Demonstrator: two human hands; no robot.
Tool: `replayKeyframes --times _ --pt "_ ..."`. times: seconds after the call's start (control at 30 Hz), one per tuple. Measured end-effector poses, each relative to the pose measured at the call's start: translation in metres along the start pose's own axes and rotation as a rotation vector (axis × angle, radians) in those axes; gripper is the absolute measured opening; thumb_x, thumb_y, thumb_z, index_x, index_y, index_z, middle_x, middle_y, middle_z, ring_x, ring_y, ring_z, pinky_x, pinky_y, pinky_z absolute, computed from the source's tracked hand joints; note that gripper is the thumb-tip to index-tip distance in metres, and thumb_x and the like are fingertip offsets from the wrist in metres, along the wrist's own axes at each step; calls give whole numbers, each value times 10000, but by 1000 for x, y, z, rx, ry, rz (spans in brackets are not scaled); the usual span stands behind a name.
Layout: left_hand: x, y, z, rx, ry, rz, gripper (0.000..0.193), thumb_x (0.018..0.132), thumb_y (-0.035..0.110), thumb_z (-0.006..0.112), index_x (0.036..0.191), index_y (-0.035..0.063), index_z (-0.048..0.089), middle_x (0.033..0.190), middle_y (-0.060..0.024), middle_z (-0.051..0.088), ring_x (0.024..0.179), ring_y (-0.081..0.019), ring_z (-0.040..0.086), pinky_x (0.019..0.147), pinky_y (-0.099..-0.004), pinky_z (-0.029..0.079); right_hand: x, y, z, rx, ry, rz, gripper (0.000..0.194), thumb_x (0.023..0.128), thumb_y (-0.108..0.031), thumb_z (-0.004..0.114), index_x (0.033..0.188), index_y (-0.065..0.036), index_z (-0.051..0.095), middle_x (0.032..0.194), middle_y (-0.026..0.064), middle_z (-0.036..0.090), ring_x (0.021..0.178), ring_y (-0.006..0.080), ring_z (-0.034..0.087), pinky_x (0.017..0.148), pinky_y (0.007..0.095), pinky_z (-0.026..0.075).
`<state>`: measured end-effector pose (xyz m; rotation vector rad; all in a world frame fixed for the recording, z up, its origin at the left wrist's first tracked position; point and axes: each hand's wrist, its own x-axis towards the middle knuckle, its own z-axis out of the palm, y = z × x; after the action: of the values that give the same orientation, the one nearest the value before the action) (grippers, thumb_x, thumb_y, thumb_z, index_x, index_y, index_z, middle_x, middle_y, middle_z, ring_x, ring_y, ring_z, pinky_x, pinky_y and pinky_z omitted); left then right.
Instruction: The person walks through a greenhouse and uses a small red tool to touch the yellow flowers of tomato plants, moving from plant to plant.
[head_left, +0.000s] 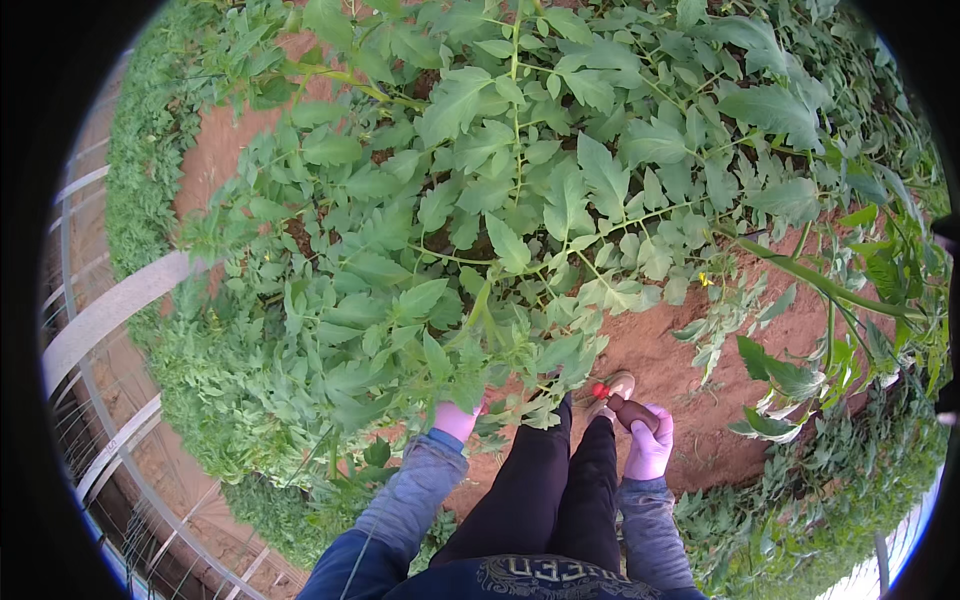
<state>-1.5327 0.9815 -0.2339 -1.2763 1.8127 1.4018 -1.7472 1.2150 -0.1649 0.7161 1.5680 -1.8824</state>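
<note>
In my right hand (650, 446) is a small brown bottle-shaped object (634, 413) with a round red tip (600, 391). It is tilted, with the tip up and to the left, above my shoe (621, 384). My left hand (455, 421) reaches in at the lower edge of a leafy tomato plant (480, 300). Leaves cover most of its fingers, so whether it grips anything is hidden. A speck of red shows beside those fingers, too small to name.
Reddish bare soil (712, 420) lies right of my legs. A thick tomato stem (817, 281) crosses from the right, near a yellow flower (705, 279). Pale curved greenhouse frame bars (120, 315) run along the left, beside dense rows of plants (142, 165).
</note>
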Motion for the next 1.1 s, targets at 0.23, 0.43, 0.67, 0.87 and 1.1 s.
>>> replayKeyframes --times 0.23,0.43,0.67,0.87,1.1 --pt "-21 44 -5 -563 34 -78 215 877 122 469 1041 0 537 813 -53 580 819 -144 555 704 -275 470 12 -10 2 81 39 -5 309 693 8 510 997 -51 495 964 59 518 909 175 513 818 301 424" --pt "40 124 -5 -828 120 -12 242 857 167 513 1037 7 541 761 -38 577 698 -126 550 605 -257 454 10 -9 24 179 -18 67 305 702 -21 518 1002 -78 509 987 57 527 885 185 525 729 294 446" --pt "77 168 -39 -678 7 -86 285 833 218 564 1032 16 547 701 -21 574 556 -105 546 490 -236 436 -4 4 7 177 26 61 287 715 -17 512 996 -78 508 1006 64 531 872 180 531 677 283 451" --pt "75 162 -70 -812 -58 -261 207 787 120 626 927 -29 599 737 -84 619 518 -115 557 471 -213 448 2 -9 -13 212 93 73 287 714 -33 513 999 -63 500 942 71 542 840 166 524 672 275 446" --pt "102 161 -98 -999 -684 -180 228 826 20 518 1019 -100 537 828 -142 609 653 -157 603 594 -199 518 -2 -7 -45 211 96 61 307 712 -80 534 1014 -51 489 945 65 521 827 159 518 667 265 441"
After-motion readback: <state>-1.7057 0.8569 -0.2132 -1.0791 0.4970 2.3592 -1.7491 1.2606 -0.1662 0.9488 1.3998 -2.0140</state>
